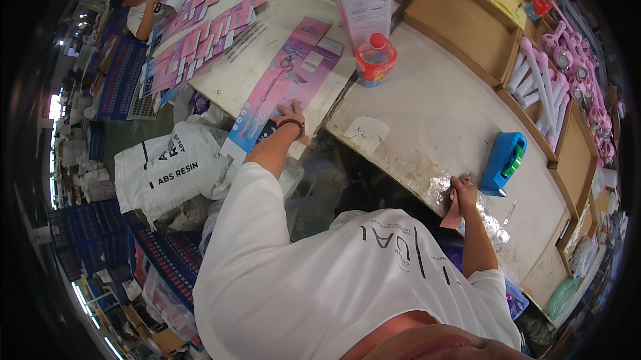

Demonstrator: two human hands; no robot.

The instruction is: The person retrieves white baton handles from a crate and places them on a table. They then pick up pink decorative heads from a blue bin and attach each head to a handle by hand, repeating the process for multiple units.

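Observation:
My left hand lies with fingers spread on a long, flat printed carton in pink and blue, left of the gap between the two tabletops. A beaded bracelet circles that wrist. At the near edge of the right table, my right hand is closed on a thin reddish-pink scrap, cloth or paper, I cannot tell which. Clear tape covers the table edge beneath it. Just right of this hand stands a blue tape dispenser with a green roll. Beyond, a red-lidded plastic jar sits near the gap.
Several flat cartons overlap at the far left, near another person. An upright printed box stands behind the jar. Brown trays line the right side, some holding pink and white wands. A white sack lies left of me.

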